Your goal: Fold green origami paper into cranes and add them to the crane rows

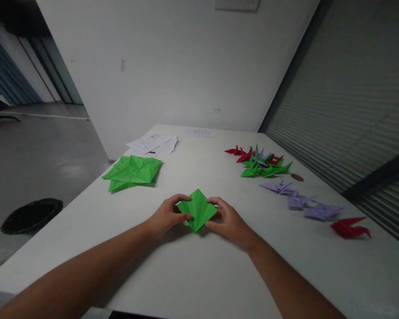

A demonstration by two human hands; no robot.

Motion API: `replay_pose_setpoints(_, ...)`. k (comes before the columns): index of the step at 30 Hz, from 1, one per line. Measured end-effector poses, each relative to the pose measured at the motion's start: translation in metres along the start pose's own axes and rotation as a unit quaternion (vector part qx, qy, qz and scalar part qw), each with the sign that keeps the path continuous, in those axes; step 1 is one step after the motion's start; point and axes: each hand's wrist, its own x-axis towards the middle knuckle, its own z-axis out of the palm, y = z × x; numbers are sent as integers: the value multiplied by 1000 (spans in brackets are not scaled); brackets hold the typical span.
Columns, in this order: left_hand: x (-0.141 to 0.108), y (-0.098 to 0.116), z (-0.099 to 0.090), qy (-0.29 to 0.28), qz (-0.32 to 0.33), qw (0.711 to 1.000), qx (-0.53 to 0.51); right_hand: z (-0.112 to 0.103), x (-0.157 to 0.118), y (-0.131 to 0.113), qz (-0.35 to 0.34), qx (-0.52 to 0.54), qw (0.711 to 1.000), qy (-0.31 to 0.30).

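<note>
A creased green sheet of origami paper, folded into a diamond shape, is held just over the white table between my two hands. My left hand pinches its left corner, thumb in front and fingers behind. On the opposite side my right hand grips the right corner the same way, with some fingertips hidden by the paper. One point of the diamond faces away from me and another faces toward me.
Creased green sheets lie stacked at left, below printed papers. Red, green and purple paper cranes are heaped at back right. Purple cranes, a red crane and a brown disc lie nearby. A black-lined bin stands left.
</note>
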Motion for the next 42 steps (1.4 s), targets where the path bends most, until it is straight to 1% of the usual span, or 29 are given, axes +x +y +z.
replay_pose_setpoints(4, -1, 1, 0, -40, -6, 998, -53, -2, 1, 5, -7, -7, 1000, 5)
replay_pose_setpoints(7, -2, 2, 0, -54, -8, 997, -58, -3, 3, 10, -18, -4, 1000, 10)
replay_pose_setpoints(11, -3, 2, 0, -72, -24, 996, -49, -4, 4, 13, -16, -14, 1000, 20)
replay_pose_setpoints(18, -3, 3, 1, -89, -41, 995, -23, -1, 7, 13, -18, -63, 996, 66)
replay_pose_setpoints(24, -2, 1, 0, -90, -40, 994, -41, 1, 10, 14, -71, -112, 987, 95)
replay_pose_setpoints(29, 1, -2, 0, -95, -31, 993, -67, 0, 10, 15, -91, -112, 985, 94)
replay_pose_setpoints(32, 0, 0, 0, -90, -26, 992, -81, -1, 9, 15, -112, -151, 978, 89)
replay_pose_setpoints(37, -2, 4, 2, -72, -44, 996, -42, -3, 8, 13, -161, -218, 959, 77)
replay_pose_setpoints(40, -2, 2, 1, -56, -7, 998, -7, -3, 8, 11, -210, -261, 941, 48)
replay_pose_setpoints(42, -1, 0, 0, -47, 32, 998, 33, -1, 7, 9, -218, -277, 935, 28)
